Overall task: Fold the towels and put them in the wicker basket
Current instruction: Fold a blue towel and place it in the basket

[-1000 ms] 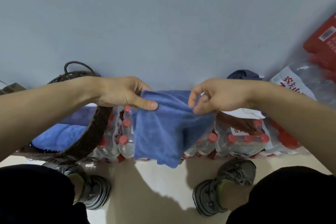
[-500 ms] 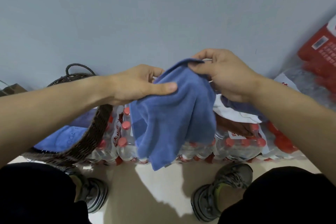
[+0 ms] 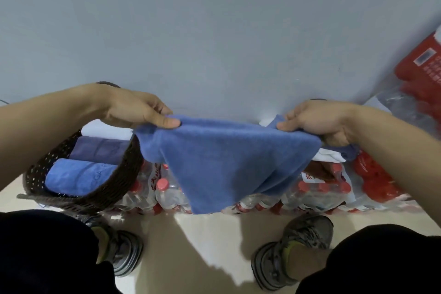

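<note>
A blue towel [image 3: 229, 162] is stretched wide in the air between my hands and hangs down to a point in the middle. My left hand [image 3: 136, 110] pinches its upper left corner. My right hand [image 3: 317, 124] grips its upper right corner. The dark brown wicker basket [image 3: 119, 174] sits at the lower left, just beside the towel's left edge. Inside it lie a folded blue towel [image 3: 76, 176] and a folded purple towel [image 3: 97, 150], with something white behind them. More cloth, white [image 3: 329, 156] and blue, shows under my right hand.
Shrink-wrapped packs of red-capped water bottles [image 3: 164, 188] line the floor against the grey wall [image 3: 214, 31], behind the towel. A red and clear plastic package [image 3: 420, 74] leans at the far right. My knees and both shoes [image 3: 293, 253] are at the bottom on the pale floor.
My hands have moved apart and the right one has come down, spreading the bunched towel out wide between them.
</note>
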Demonstrator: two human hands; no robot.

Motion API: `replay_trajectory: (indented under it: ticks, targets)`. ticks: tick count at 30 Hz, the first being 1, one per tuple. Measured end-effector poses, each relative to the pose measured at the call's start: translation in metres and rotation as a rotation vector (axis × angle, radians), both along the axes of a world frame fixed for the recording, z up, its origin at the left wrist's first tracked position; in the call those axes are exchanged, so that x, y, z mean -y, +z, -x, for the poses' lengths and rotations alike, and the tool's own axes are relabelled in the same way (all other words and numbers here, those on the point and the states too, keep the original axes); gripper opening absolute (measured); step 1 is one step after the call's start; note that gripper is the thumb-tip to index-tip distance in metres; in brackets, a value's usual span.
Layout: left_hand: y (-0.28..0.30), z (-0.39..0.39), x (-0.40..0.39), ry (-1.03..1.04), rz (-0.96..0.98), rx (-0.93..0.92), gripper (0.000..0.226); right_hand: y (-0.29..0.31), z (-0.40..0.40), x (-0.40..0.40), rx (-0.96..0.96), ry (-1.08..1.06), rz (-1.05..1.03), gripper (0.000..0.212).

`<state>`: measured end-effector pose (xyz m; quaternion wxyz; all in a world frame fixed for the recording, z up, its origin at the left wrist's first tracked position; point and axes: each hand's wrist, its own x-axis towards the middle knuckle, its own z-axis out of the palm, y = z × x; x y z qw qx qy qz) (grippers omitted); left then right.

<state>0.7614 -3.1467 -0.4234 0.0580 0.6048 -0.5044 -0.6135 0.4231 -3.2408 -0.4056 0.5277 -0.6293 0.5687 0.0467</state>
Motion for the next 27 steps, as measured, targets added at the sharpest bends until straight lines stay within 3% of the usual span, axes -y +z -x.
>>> replay_trajectory:
  ticks: [4, 8, 13, 17, 19, 22, 23, 27]
  targets:
    - [-0.010, 0.009, 0.012, 0.319, 0.318, 0.219, 0.035, -0.009, 0.003, 0.006, -0.029, -0.045, -0.016, 0.017]
    - [-0.018, 0.019, 0.018, 0.536, 0.296, 0.030, 0.011, -0.023, 0.000, 0.008, 0.097, -0.200, 0.005, 0.005]
    - [-0.038, 0.028, 0.018, 0.527, 0.349, 0.043, 0.007, -0.037, -0.009, 0.014, 0.286, -0.312, 0.029, 0.010]
    - [-0.067, 0.028, 0.026, 0.232, 0.372, 0.457, 0.008, -0.052, -0.015, 0.018, 0.191, -0.331, 0.077, 0.017]
    - [-0.079, 0.027, 0.032, 0.044, 0.244, 0.648, 0.020, -0.058, -0.015, 0.019, 0.084, -0.280, 0.012, 0.016]
    - [-0.094, 0.026, 0.044, -0.006, -0.044, 0.650, 0.033, -0.065, -0.013, 0.020, -0.129, -0.131, -0.071, 0.009]
    - [-0.100, 0.025, 0.048, 0.018, -0.062, 0.642, 0.038, -0.071, -0.013, 0.023, -0.174, -0.096, -0.040, 0.009]
    - [-0.131, 0.022, 0.062, 0.210, 0.280, 0.678, 0.046, -0.100, -0.019, 0.031, -0.094, -0.148, 0.134, 0.027]
